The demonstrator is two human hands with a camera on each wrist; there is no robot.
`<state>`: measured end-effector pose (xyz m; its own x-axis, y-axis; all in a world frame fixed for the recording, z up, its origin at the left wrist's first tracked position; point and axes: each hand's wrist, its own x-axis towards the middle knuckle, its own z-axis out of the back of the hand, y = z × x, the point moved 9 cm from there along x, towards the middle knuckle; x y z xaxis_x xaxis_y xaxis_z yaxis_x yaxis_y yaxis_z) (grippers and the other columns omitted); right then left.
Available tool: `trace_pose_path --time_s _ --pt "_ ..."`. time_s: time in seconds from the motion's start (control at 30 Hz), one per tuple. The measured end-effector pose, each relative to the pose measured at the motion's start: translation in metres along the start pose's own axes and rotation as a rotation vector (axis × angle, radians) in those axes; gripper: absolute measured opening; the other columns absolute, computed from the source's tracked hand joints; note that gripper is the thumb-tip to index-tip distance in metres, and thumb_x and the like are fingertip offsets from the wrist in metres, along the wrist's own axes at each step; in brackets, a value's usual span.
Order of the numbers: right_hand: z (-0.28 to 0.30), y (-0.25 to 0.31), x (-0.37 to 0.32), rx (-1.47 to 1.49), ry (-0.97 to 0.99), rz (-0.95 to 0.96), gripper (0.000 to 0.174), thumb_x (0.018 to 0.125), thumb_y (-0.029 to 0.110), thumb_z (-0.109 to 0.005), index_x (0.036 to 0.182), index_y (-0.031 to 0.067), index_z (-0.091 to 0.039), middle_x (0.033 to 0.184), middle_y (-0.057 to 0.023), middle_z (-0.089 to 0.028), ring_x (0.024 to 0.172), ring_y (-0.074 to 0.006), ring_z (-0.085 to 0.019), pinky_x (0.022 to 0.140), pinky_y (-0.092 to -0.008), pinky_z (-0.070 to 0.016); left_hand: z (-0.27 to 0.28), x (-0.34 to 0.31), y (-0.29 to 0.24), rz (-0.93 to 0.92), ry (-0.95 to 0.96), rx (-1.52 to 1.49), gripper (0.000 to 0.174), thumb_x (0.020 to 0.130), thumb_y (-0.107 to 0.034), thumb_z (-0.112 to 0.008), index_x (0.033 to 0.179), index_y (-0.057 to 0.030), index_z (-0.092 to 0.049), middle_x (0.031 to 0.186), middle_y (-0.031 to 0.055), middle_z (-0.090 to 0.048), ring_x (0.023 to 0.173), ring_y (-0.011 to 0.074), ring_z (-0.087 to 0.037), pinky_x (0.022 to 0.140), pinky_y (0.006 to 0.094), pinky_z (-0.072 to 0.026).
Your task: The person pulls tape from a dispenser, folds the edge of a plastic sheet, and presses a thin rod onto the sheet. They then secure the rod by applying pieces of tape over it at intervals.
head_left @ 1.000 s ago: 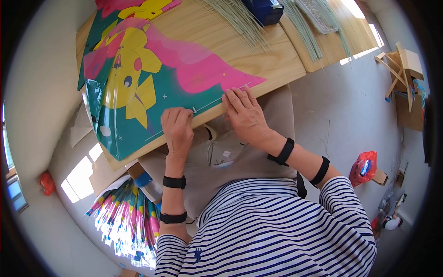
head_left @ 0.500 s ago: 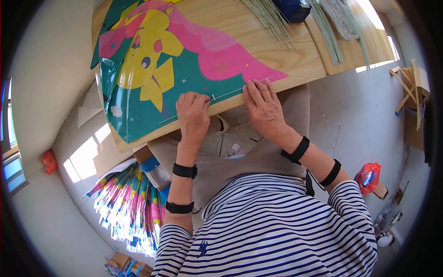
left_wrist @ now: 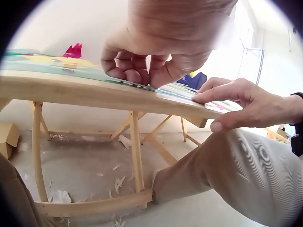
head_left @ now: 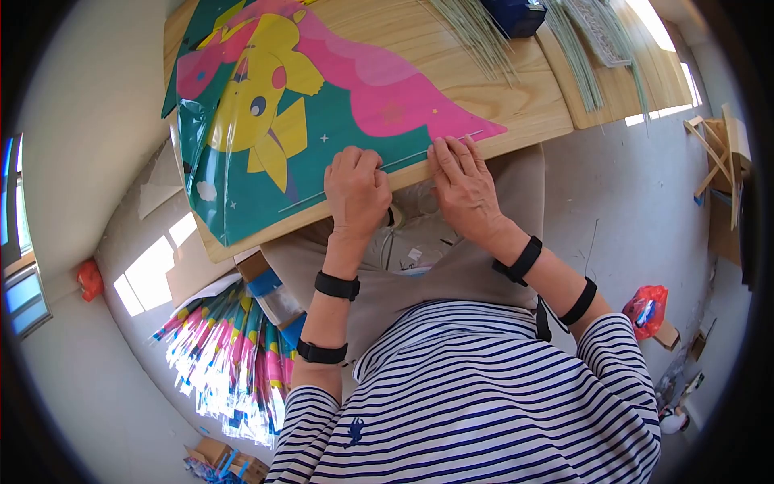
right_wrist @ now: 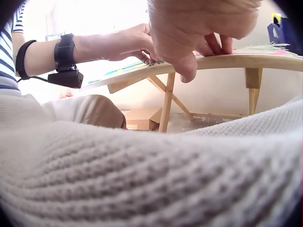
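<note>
A glossy kite sail (head_left: 318, 165) in green, pink and yellow, printed with a cartoon figure, lies on the wooden table (head_left: 524, 109). Along its near edge runs a thin pale rod (head_left: 300, 202). My left hand (head_left: 357, 194) bends its fingers over the rod's middle; in the left wrist view thumb and fingertips (left_wrist: 135, 75) pinch at the edge, around the spot of a small white tab now hidden. To its right my right hand (head_left: 466, 187) rests with straight fingers on the rod and the pink corner, its thumb (right_wrist: 188, 68) down at the table edge.
Bundles of thin pale sticks (head_left: 476, 40), a dark blue box (head_left: 514, 18) and a clear plastic tray (head_left: 601, 32) lie at the back right. Folded printed sheets (head_left: 230, 347) are piled below the table at left. A red bag (head_left: 647, 310) is on the right.
My left hand has slid right along the rod and now covers the white tab that showed beside it. The right hand keeps its place on the sail. The head view has shifted.
</note>
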<state>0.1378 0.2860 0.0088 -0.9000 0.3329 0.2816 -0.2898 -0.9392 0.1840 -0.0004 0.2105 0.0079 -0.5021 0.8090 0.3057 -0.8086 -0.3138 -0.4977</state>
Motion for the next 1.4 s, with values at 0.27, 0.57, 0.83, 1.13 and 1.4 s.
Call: trace_pose_path --time_s 0.27,0.57,0.83,1.13,1.4 --pt "0.003 -0.001 0.0 0.009 -0.008 -0.006 0.048 0.085 0.009 -0.061 0.127 -0.0129 -0.061 0.135 -0.022 -0.053 0.13 -0.0381 -0.051 0.118 -0.0526 -0.037 -0.001 -0.002 0.002 0.078 0.014 0.067 0.011 0.072 -0.002 -0.063 0.082 -0.0074 -0.061 0.088 0.0088 -0.056 0.089 0.0318 -0.058 0.073 0.0451 -0.0444" --pt "0.003 0.0 0.0 0.01 -0.024 -0.004 0.048 0.085 0.008 -0.062 0.128 -0.0131 -0.06 0.136 -0.0221 -0.052 0.13 -0.0385 -0.051 0.119 -0.052 -0.0369 0.018 -0.018 0.024 0.119 -0.031 -0.071 0.013 0.078 -0.001 -0.068 0.09 -0.0069 -0.067 0.091 0.0084 -0.059 0.091 0.0308 -0.058 0.078 0.0431 -0.0433" --pt "0.001 0.0 -0.001 0.018 -0.02 -0.007 0.05 0.085 0.01 -0.063 0.129 -0.0129 -0.06 0.137 -0.0227 -0.052 0.131 -0.0393 -0.05 0.12 -0.0521 -0.0356 0.016 -0.018 0.023 0.085 -0.007 -0.043 0.008 0.083 -0.002 -0.069 0.087 -0.0092 -0.066 0.09 0.0062 -0.058 0.093 0.0287 -0.058 0.081 0.0415 -0.0415" --pt "0.0 0.0 0.0 0.022 0.007 -0.004 0.053 0.084 0.012 -0.064 0.13 -0.0128 -0.06 0.138 -0.0225 -0.052 0.132 -0.0391 -0.049 0.12 -0.052 -0.0347 0.016 -0.014 0.021 0.059 0.004 -0.027 0.007 0.084 -0.005 -0.069 0.085 -0.0109 -0.066 0.087 0.0049 -0.057 0.091 0.0281 -0.058 0.081 0.0421 -0.0402" --pt "-0.004 -0.003 -0.003 0.023 0.008 -0.036 0.054 0.084 0.012 -0.064 0.133 -0.0102 -0.058 0.14 -0.0198 -0.05 0.134 -0.0367 -0.048 0.121 -0.0567 -0.0303 0.013 -0.011 0.018 -0.006 0.007 0.023 0.008 0.084 -0.006 -0.069 0.089 -0.0109 -0.065 0.088 0.0055 -0.055 0.091 0.0285 -0.056 0.082 0.0431 -0.0405"
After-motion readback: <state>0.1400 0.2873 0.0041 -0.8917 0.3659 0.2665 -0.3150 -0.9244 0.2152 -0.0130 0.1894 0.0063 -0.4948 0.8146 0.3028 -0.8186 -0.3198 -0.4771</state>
